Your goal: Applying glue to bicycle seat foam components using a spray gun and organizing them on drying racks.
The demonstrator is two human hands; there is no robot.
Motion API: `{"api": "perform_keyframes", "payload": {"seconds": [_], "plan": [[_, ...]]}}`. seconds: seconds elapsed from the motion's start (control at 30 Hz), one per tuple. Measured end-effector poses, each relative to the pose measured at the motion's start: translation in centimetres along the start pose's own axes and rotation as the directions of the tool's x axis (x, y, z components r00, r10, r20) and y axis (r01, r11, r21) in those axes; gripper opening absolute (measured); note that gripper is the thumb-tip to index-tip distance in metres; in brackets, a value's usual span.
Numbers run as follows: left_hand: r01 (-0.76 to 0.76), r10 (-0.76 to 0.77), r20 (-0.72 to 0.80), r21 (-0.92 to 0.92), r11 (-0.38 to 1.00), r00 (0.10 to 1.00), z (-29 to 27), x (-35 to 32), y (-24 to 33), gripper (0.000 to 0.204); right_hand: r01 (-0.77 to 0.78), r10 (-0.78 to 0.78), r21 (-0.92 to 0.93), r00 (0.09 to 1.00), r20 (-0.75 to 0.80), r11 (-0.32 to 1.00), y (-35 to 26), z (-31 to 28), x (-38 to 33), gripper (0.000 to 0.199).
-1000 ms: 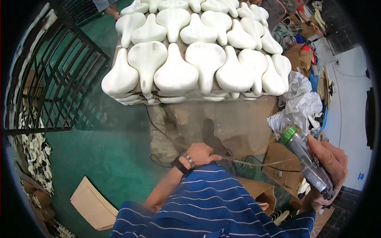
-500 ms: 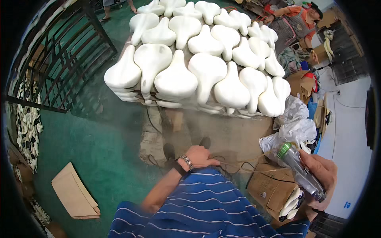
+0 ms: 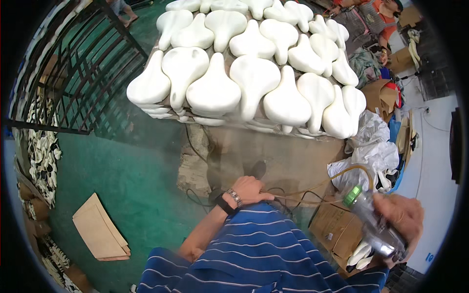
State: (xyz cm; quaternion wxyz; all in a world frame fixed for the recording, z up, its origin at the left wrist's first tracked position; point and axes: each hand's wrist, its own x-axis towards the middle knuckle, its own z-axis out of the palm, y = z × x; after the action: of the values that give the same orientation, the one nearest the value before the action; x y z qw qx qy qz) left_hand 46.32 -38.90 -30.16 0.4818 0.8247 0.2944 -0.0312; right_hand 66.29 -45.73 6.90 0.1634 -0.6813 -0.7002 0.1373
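My right hand [image 3: 398, 215], blurred by motion, is wrapped round a grey spray gun [image 3: 378, 234] with a green ring at its front end. From near the gun, a thin yellowish hose [image 3: 322, 184] loops up and runs left toward my waist. There my left hand [image 3: 248, 190], wearing a metal watch and a dark band, is closed on the hose in front of my striped shirt. Ahead of me lie rows of white bicycle saddle pads [image 3: 214, 90], stacked in layers, their noses pointing alternately near and far. Neither hand touches them.
A black metal rack [image 3: 73, 73] stands left, and flat cardboard sheets [image 3: 100, 229] lie on the green floor. At right are a cardboard box [image 3: 334, 227] and white plastic bags [image 3: 373, 151]. A co-worker [image 3: 364, 22] is at far right; another person's legs [image 3: 124, 12] show at far left.
The view has shifted slightly, with the saddle pads higher in the picture. My right hand has moved a little right and down with the spray gun, and the hose now arches higher.
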Motion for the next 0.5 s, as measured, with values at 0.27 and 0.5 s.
{"api": "perform_keyframes", "payload": {"seconds": [0.27, 0.5], "plan": [[-0.062, 0.063, 0.047, -0.018, 0.998, 0.997, 0.2, 0.7, 1.0, 0.060, -0.109, 0.116, 0.078, 0.989, -0.091, 0.991, 2.5, -1.4, -1.0, 0.047], [-0.053, 0.052, 0.076, 0.019, 0.998, 0.996, 0.5, 1.2, 1.2, 0.061, -0.274, 0.275, 0.141, 0.961, 0.014, 0.951, 1.9, -0.6, -0.5, 0.050]]}}
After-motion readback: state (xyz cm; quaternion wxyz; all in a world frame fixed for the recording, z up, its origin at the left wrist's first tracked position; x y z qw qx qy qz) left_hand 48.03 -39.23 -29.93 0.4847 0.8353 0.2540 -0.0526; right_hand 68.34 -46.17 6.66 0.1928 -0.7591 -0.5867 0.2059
